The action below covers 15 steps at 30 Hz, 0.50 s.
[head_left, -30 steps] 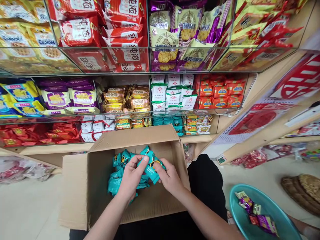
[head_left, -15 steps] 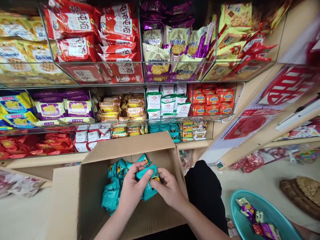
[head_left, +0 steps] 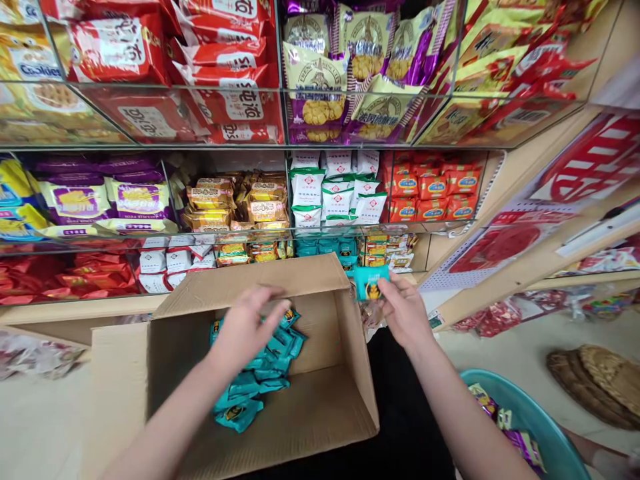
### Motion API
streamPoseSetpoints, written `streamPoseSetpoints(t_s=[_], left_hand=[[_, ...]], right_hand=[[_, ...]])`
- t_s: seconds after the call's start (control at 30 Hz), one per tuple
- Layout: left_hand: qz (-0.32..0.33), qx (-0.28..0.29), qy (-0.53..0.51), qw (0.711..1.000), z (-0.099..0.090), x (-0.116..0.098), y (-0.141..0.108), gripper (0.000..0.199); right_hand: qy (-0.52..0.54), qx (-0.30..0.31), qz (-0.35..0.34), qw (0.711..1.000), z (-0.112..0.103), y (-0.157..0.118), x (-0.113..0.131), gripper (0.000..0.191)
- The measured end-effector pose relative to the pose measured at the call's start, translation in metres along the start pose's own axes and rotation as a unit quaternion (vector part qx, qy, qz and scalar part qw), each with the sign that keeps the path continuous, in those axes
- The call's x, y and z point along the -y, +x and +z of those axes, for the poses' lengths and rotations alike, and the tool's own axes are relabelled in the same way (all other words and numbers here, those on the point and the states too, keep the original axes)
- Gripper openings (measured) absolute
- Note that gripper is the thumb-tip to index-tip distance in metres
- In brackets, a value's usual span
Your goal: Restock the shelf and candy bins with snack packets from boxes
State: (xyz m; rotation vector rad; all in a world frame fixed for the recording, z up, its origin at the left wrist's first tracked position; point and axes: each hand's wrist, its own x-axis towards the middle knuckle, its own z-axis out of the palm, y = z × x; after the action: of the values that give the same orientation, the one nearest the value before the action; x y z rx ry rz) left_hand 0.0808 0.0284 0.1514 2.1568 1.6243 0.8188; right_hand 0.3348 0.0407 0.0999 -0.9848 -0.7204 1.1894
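Near the box's right rim, my right hand [head_left: 404,308] pinches a small teal snack packet [head_left: 370,283] between thumb and fingers. The packet is in front of the lowest shelf, below a stack of like teal packets [head_left: 330,247]. My left hand [head_left: 247,320] hovers over the open cardboard box [head_left: 325,410], slightly blurred, thumb apart from the fingers and nothing visible in it. Inside the box lies a heap of teal snack packets [head_left: 270,363], partly hidden by my left hand and forearm.
Glass-fronted shelves hold red biscuit packs [head_left: 117,50], purple-and-cream biscuit packs [head_left: 320,93], white-and-green packs [head_left: 337,200] and small red packs [head_left: 433,190]. At lower right stands a teal basin [head_left: 545,413] with several snack packs, near a brown woven item [head_left: 595,387].
My hands have parted. The right one has carried a teal packet up and right, out of the box; the left has moved left, off the packet. The view has shifted closer to the shelves.
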Motion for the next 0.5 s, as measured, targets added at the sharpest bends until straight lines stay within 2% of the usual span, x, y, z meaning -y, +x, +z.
streamPoseSetpoints(t_s=[0.07,0.2,0.37,0.5], left_hand=[[-0.034,-0.012,0.100,0.994,-0.010,0.020,0.018,0.034],[-0.147,0.039,0.237,0.960,-0.016,0.045,0.040,0.043],[-0.153,0.059,0.306,0.938,-0.009,0.049,0.038,0.045],[-0.133,0.056,0.312,0.939,-0.008,0.050,0.035,0.043]], right_hand=[[0.014,-0.022,0.022,0.999,-0.009,0.030,-0.007,0.028],[-0.076,-0.031,0.051,0.995,-0.004,0.089,-0.034,0.034],[-0.134,0.010,0.007,0.991,0.040,0.148,-0.060,0.031],[-0.154,0.063,-0.022,0.986,0.079,0.176,-0.074,0.018]])
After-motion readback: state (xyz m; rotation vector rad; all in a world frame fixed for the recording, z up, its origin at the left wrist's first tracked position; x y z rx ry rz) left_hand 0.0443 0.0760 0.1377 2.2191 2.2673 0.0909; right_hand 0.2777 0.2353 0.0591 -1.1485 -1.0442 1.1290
